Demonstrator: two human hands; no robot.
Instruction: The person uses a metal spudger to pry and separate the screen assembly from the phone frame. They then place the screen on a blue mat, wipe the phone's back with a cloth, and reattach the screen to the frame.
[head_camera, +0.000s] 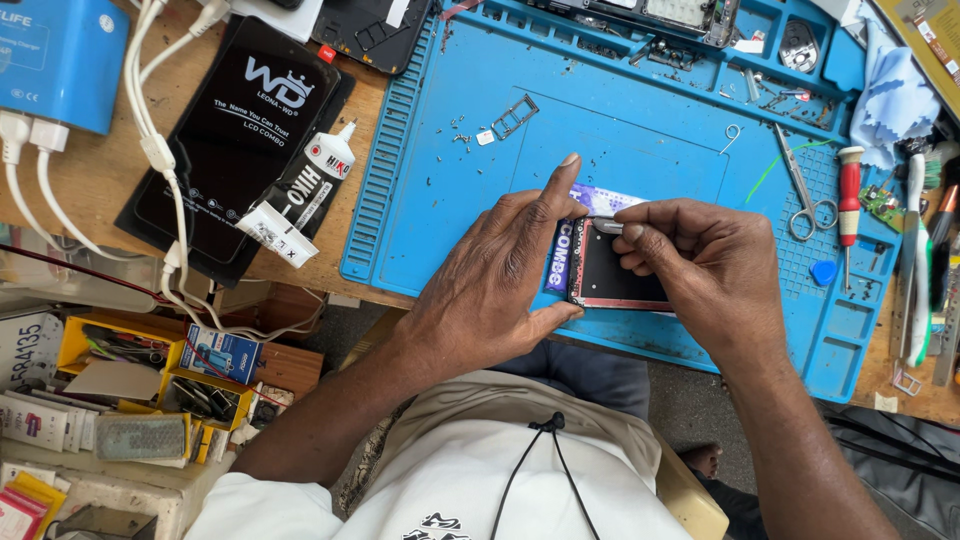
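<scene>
Both hands (500, 275) (700, 265) hide the phone frame's (615, 280) edges.

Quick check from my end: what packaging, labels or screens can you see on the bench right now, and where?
Black flat box: left of the blue mat, white lettering.
Glue tube: lying on that box, black-and-white label.
Blue charger box: top left corner.
Phone frame: between both hands, dark, red-edged.
Small blue carton: in the yellow tray.

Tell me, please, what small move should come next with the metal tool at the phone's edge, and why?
Probably slide the metal tool along the phone frame's top edge: the right hand has its tip at that corner, while the left hand braces the phone on the blue mat.
</scene>
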